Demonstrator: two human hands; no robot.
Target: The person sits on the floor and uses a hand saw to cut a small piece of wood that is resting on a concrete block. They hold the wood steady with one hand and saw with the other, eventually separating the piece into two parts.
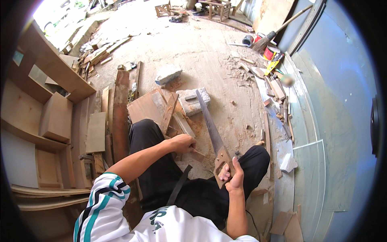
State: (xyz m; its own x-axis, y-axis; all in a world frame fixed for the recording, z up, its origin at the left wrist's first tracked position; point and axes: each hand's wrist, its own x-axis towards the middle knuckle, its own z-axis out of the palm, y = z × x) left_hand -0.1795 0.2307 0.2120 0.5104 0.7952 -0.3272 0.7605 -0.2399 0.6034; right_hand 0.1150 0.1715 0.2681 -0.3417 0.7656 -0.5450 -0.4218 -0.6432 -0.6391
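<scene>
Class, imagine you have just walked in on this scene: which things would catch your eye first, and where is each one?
First, the long handsaw running up the middle, its wooden handle gripped by the right hand near the knee. Beside it, the left hand pinches a small wood piece over a stack of boards. A grey stone block sits under the blade's far end.

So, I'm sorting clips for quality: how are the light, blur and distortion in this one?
Head view: daylight blows out the top left corner, while the floor is evenly lit; the saw in the right hand and the left hand look sharp; one small blurred patch sits at the right by the scraps; straight boards bend near the rim, and the corners are black.
</scene>
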